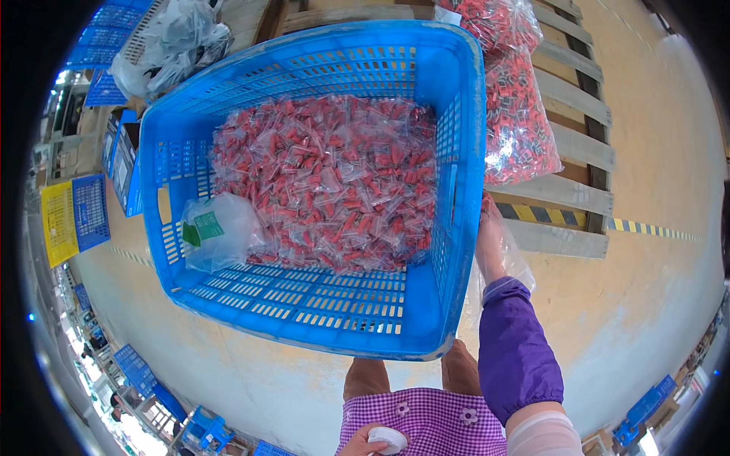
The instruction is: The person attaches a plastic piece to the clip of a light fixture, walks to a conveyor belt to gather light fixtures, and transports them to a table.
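Observation:
A large blue plastic crate [304,323] with slotted walls stands in front of me. Inside it lie many small clear bags of red parts [327,175], spread over its bottom. A crumpled clear plastic bag with a green patch [228,228] rests on them at the left. My right hand [491,239] is at the outside of the crate's right wall, beside the handle slot; its fingers are mostly hidden. Clear plastic film [515,262] hangs next to that wrist. Low at the bottom, before my checked apron, my left hand [363,442] is closed on a white oval object [388,439].
A wooden pallet [574,137] lies beyond the crate, with big clear sacks of red parts [517,114] on it. Grey-white plastic bags [179,45] are heaped at the far left. Yellow-black tape [654,229] marks the floor. More crates [74,216] stand at left.

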Tool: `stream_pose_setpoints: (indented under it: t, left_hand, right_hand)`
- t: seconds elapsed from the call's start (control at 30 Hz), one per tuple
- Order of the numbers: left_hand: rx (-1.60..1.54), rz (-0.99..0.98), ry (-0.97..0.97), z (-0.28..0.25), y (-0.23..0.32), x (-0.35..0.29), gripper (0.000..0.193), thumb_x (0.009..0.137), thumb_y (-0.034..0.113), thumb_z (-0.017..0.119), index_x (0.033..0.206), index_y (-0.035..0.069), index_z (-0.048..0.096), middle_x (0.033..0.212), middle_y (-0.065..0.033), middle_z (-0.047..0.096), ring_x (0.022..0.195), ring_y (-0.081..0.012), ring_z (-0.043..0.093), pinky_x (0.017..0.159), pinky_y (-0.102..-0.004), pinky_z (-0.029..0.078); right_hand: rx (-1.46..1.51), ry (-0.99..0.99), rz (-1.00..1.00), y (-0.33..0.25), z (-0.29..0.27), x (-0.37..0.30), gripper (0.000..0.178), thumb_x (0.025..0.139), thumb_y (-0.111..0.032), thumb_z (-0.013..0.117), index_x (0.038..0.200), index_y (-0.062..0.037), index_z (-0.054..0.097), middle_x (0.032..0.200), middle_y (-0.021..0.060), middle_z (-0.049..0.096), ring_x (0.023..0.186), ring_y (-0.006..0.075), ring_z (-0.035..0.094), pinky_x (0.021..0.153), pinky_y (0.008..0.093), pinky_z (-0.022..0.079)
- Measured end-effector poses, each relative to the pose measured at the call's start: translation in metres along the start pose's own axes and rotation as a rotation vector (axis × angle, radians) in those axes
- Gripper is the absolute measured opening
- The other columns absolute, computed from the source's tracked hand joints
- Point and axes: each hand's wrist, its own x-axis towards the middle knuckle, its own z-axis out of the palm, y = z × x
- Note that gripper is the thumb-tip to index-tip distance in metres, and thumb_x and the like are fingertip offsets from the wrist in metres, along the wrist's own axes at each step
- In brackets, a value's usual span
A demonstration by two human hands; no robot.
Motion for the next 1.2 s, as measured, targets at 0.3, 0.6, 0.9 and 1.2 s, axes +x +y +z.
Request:
stream_pose_setpoints:
  t: [0.3,0.6,0.9,1.2]
  left_hand:
    - [-0.204,0.215,0.025,0.028,-0.011,-0.024,0.03,0.083,0.007,0.068,0.111,0.007,0.056,0.091,-0.0054,0.065,0.074,-0.0131,0.063,0.054,-0.0243,0.051]
    - [-0.517,0.518,-0.257,0.093,0.085,-0.181,0.032,0.084,0.004,0.064,0.114,0.001,0.055,0.106,-0.0135,0.064,0.098,-0.0265,0.063,0.086,-0.039,0.052]
    - [-0.19,0.696,-0.629,0.237,0.155,-0.394,0.038,0.083,0.011,0.065,0.119,0.008,0.053,0.118,-0.0168,0.058,0.108,-0.0299,0.059,0.088,-0.049,0.052]
    - [0.234,0.559,-0.879,0.271,0.168,-0.482,0.036,0.084,-0.002,0.06,0.118,0.004,0.05,0.107,-0.0098,0.062,0.098,-0.0224,0.063,0.084,-0.0444,0.055]
  right_hand:
    - [-0.56,0.036,-0.081,-0.087,-0.03,-0.097,0.015,0.09,-0.015,0.056,0.092,0.0001,0.056,0.085,0.0166,0.063,0.073,0.021,0.064,0.064,0.0358,0.049]
    - [0.375,0.112,0.581,-0.283,-0.124,-0.292,0.018,0.094,-0.02,0.057,0.09,-0.0032,0.049,0.068,0.0084,0.058,0.05,0.0156,0.058,0.043,0.0257,0.046]
    - [0.706,0.078,0.208,-0.557,-0.212,-0.341,0.012,0.09,-0.016,0.062,0.089,-0.0045,0.058,0.067,0.0057,0.059,0.053,0.0132,0.057,0.045,0.0243,0.044]
    - [0.76,0.431,0.013,-0.642,-0.214,-0.433,0.015,0.093,-0.014,0.058,0.101,-0.0025,0.061,0.073,0.0054,0.061,0.057,0.0133,0.058,0.053,0.0252,0.047]
